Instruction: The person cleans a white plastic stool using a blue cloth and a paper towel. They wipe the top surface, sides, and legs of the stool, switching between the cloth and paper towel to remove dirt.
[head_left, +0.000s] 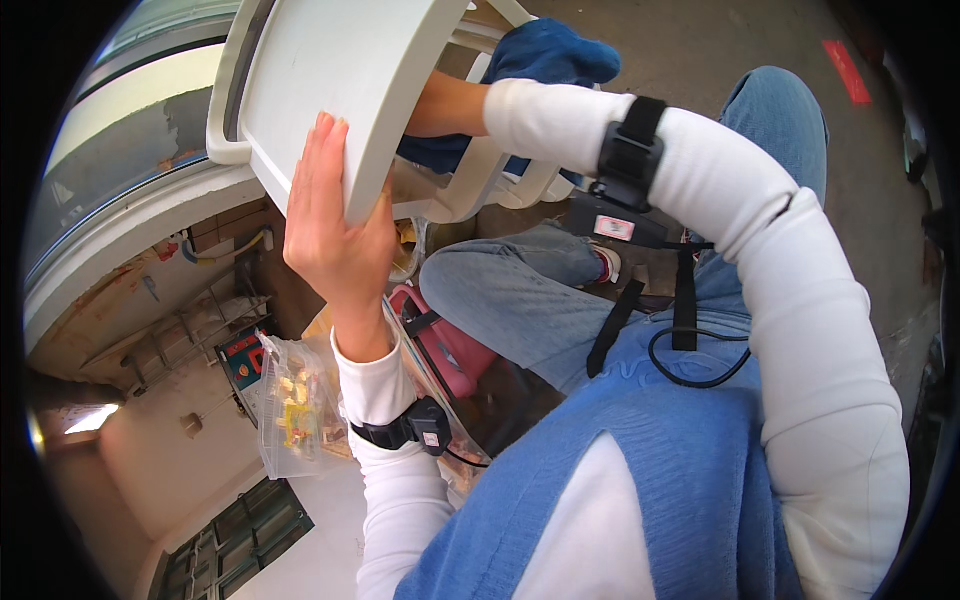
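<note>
My left hand (334, 232) grips the near edge of a smooth white plastic panel (322, 82), fingers flat on its face and thumb around the rim. The panel belongs to a piece of white plastic furniture, perhaps a chair, tilted before me, with curved slats (476, 176) below. My right arm reaches across from the right. Only the wrist (450, 106) shows beyond the sleeve, and the panel hides the right hand. A dark blue cloth (551, 52) lies bunched over the furniture's frame, around and behind that wrist.
A windowsill (150, 217) runs along the left. A clear plastic container (289, 412) with small packaged items stands beside my left forearm. Near my knee is a pink case or bag (457, 352). A cable (660, 360) loops at my waist. Red tape (847, 71) marks the floor.
</note>
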